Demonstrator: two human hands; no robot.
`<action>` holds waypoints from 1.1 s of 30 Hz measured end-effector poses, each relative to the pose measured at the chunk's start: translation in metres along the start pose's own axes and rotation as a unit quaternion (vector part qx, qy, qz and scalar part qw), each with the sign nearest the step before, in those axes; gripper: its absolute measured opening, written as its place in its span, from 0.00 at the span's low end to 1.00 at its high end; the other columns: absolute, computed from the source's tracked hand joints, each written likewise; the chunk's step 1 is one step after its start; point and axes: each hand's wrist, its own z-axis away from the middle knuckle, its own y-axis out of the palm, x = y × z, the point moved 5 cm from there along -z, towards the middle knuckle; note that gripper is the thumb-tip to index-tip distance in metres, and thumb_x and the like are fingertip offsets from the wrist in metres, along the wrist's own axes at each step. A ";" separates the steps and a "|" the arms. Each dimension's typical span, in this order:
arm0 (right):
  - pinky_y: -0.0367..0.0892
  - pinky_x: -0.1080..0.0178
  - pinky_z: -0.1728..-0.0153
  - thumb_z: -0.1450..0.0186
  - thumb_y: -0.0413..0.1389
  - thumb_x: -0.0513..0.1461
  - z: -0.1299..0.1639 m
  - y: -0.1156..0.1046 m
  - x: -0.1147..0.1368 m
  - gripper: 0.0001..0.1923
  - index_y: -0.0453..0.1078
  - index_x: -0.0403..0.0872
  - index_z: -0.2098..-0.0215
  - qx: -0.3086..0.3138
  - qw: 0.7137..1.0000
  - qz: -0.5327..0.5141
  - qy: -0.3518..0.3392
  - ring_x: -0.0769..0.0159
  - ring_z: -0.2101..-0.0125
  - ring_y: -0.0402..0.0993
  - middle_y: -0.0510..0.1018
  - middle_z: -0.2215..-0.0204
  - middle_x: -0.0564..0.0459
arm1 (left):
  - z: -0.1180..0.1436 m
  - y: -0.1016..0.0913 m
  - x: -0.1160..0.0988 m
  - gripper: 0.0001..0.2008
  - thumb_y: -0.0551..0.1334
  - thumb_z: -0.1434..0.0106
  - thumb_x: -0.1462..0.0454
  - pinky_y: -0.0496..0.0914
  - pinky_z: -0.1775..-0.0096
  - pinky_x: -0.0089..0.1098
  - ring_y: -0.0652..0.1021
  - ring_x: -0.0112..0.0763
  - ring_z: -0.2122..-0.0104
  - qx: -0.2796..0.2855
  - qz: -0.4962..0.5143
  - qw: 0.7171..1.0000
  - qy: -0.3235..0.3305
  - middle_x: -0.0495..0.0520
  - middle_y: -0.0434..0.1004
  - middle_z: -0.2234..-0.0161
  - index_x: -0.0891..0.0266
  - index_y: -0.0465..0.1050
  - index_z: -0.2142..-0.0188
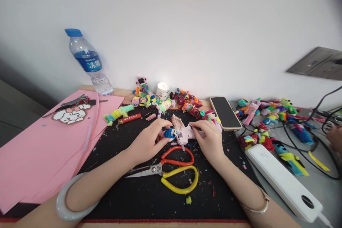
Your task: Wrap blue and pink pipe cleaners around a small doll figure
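My left hand (151, 138) pinches a small blue coiled pipe-cleaner piece (169, 133) with a pale, multicoloured end. Just right of it lies a pale pink glue gun (183, 133), its nozzle end stained brown. My right hand (210, 138) has its thumb and fingers closed on the handle of the glue gun. Below both hands, scissors (157, 169) with one red and one yellow handle loop lie on a black mat (128, 199), blades to the left.
Pipe-cleaner figures (145, 99) line the wall around a white cup-shaped object (162, 90). Pink sheets (34, 149) and a water bottle (91, 64) are left. Rightward are a phone (226, 113), a white power bank (283, 181), cables and another person's hand (335, 137).
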 end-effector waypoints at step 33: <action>0.61 0.57 0.59 0.48 0.55 0.33 0.006 0.019 -0.001 0.23 0.68 0.47 0.53 0.179 0.979 0.071 0.060 0.55 0.59 0.66 0.73 0.62 0.48 | -0.005 -0.011 0.029 0.13 0.57 0.41 0.65 0.69 0.72 0.27 0.71 0.25 0.71 -0.087 -0.020 0.992 -0.091 0.53 0.65 0.58 0.59 0.70 0.56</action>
